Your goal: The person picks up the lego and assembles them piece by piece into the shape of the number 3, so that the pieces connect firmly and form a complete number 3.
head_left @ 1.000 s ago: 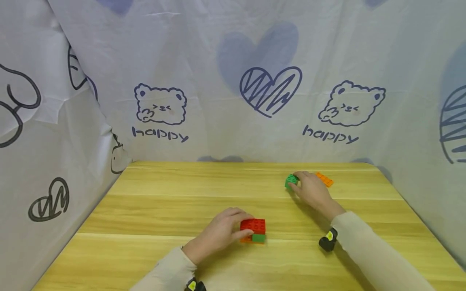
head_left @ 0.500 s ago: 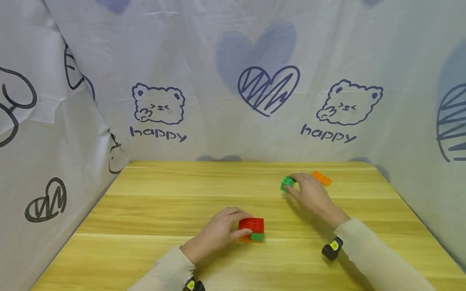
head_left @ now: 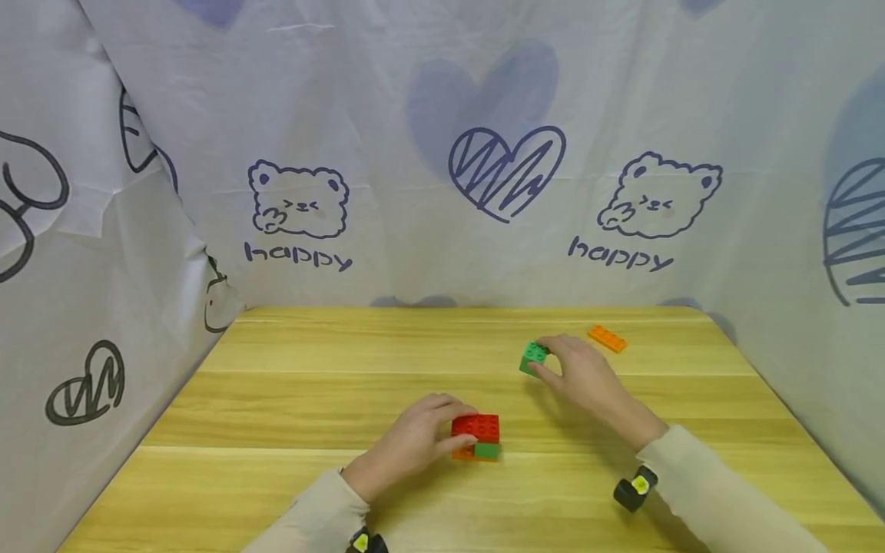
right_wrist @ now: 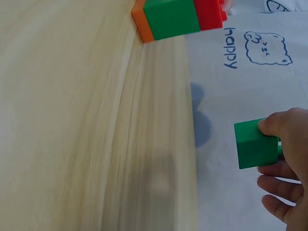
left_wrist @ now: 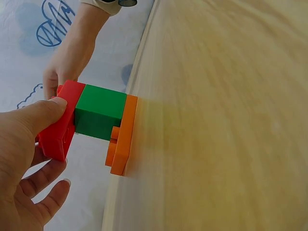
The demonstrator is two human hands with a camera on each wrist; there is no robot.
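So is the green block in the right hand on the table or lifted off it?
Lifted: the right wrist view shows the green block pinched by the right hand, clear of the table.

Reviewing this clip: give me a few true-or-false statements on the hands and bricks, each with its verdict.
1. The right hand holds a green brick. True.
2. The left hand grips a blue stack. False: its stack has a red brick on top, green under it, and an orange plate at the bottom.
3. A loose orange brick lies on the wooden table. True.
4. The green brick is already pressed onto the stack. False: it is apart from the stack, in the right hand.
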